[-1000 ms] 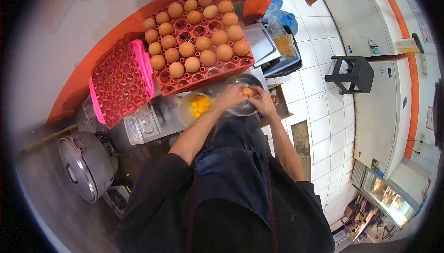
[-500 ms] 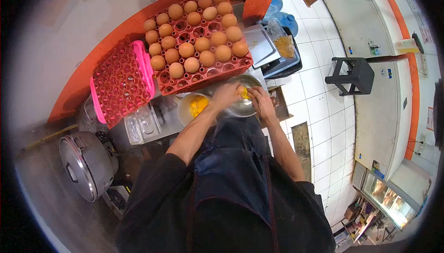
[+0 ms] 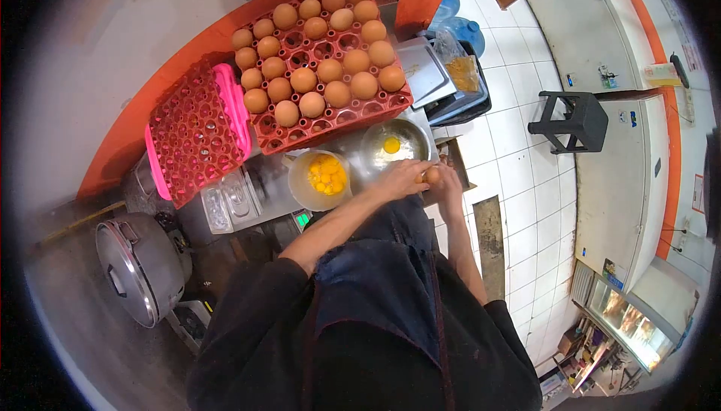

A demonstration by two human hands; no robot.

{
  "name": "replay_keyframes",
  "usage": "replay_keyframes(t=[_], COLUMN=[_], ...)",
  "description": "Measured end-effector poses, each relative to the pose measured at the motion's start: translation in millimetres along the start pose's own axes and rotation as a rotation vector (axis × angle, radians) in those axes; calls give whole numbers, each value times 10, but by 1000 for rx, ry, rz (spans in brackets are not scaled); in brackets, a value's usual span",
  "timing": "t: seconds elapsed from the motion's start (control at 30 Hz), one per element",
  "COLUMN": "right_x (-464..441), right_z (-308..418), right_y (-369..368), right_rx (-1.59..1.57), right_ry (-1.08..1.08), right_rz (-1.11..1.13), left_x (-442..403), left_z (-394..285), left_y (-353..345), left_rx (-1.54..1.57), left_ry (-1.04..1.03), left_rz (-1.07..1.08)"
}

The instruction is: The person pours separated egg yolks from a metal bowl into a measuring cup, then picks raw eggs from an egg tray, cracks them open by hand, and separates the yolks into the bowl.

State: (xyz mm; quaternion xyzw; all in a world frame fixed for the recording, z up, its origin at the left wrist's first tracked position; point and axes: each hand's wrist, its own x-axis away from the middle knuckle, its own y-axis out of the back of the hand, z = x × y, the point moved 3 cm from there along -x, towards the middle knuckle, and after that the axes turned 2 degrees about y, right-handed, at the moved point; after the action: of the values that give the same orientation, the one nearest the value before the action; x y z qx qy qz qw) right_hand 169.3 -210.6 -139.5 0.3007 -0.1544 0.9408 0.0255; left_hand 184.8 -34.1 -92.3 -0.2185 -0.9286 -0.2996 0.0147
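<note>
A single yolk [image 3: 391, 145] sits in clear egg white in the metal bowl [image 3: 426, 135]. Just in front of that bowl, my left hand [image 3: 402, 179] and my right hand [image 3: 450, 186] are close together over the counter's right end. Brown eggshell [image 3: 430, 176] shows between the fingers of both hands. Whether each hand has its own half is hard to see. To the left of the bowl stands a whitish jug [image 3: 299, 187], with several yolks [image 3: 327, 174] inside. Behind both vessels, a stack of red egg trays [image 3: 330, 124] carries many brown eggs [image 3: 303, 80] on top.
An empty red tray with a pink one [image 3: 233, 111] leans at the left, above clear lidded containers [image 3: 229, 204]. A large lidded pot [image 3: 139, 268] stands lower left. By the counter's right end is a bin-like opening [image 3: 457, 162]. A black stool [image 3: 574, 123] is on the tiles.
Both hands have moved from over the metal bowl towards me and right, with the shell. A whole yolk now lies in the bowl. The jug is more fully visible.
</note>
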Motion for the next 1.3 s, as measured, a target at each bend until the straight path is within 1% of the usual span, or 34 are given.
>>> replay_keyframes(t=[0.03, 0.07, 0.1, 0.13, 0.17, 0.2, 0.27, 0.3, 0.33, 0.4, 0.43, 0.47, 0.53, 0.57, 0.63, 0.67, 0.73, 0.77, 0.83, 0.9, 0.97, 1.0, 1.07, 1.1, 1.13, 1.2, 1.23, 1.27, 1.3], right_x=[41, 73, 47, -4, -60, -83, -185, -161, -101, -15, 49, 122, 211, 164, 151, 131, 3, -19, 3, 22, -12, -28, -88, 69, 122, 129, 135, 167, 189], right_z=[66, 123, 150, 157, 180, 271, 399, 614, 874, 1271, 1455, 1613, 1807, 1861, 1943, 1946, 1947, 1943, 1965, 1962, 1945, 1899, 1780, 1839, 1778, 1631, 1481, 1295, 1122], right_y=[121, 260, 413, 582, 749, 799, 838, 650, 347, -350, -716, -1054, -1631, -1853, -2248, -2269, -2270, -2246, -2234, -2222, -2198, -2163, -2001, -1980, -1889, -1619, -1518, -1429, -1351], right_rx=[49, 226, 425, 623, 693, 764, 657, 698, 736, 591, 611, 630, 762, 763, 1023, 1022, 1052, 1081, 1081, 1077, 1033, 1034, 419, 302, 303, 282, 336, 323, 445], right_ry=[30, 0, 32, 64, 101, 140, 195, 280, 366, 566, 633, 699, 784, 787, 1200, 1204, 1069, 1083, 1087, 1089, 962, 961, 761, 677, 670, 754, 738, 681, 704], right_rz=[-6, -87, -138, -188, -217, -242, -302, -278, -252, -164, -84, -5, 128, 137, 253, 263, 314, 339, 361, 375, 357, 350, 218, 185, 182, 45, -43, -48, -51], left_x=[24, 34, 42, 57, 81, 103, 164, 170, 172, 219, 215, 220, 237, 247, 274, 287, 307, 331, 346, 329, 310, 303, 287, 293, 306, 300, 291, 271, 247], left_z=[-30, -53, -41, 26, 92, 121, 216, 395, 404, 449, 520, 526, 530, 523, 518, 505, 512, 534, 514, 538, 562, 541, 524, 528, 538, 569, 575, 577, 569], left_y=[14, 34, 41, 57, 71, 101, 167, 48, 91, 160, 119, 141, 183, 213, 228, 218, 227, 241, 296, 289, 281, 282, 303, 311, 291, 267, 256, 237, 225], left_rx=[43, 87, 90, 148, 206, 207, 282, 332, 333, 646, 734, 736, 897, 899, 1013, 1016, 1123, 1130, 1234, 1240, 1236, 1279, 1321, 1341, 1362, 1379, 1395, 1394, 1400], left_ry=[25, 50, 49, 165, 283, 285, 429, 375, 377, 569, 585, 585, 679, 678, 708, 707, 739, 739, 690, 702, 713, 727, 743, 743, 745, 747, 747, 748, 739], left_rz=[-41, -81, -80, -64, -49, -55, -127, -235, -244, -207, -235, -243, -259, -268, -289, -299, -399, -409, -388, -390, -384, -393, -401, -407, -412, -410, -410, -402, -398])
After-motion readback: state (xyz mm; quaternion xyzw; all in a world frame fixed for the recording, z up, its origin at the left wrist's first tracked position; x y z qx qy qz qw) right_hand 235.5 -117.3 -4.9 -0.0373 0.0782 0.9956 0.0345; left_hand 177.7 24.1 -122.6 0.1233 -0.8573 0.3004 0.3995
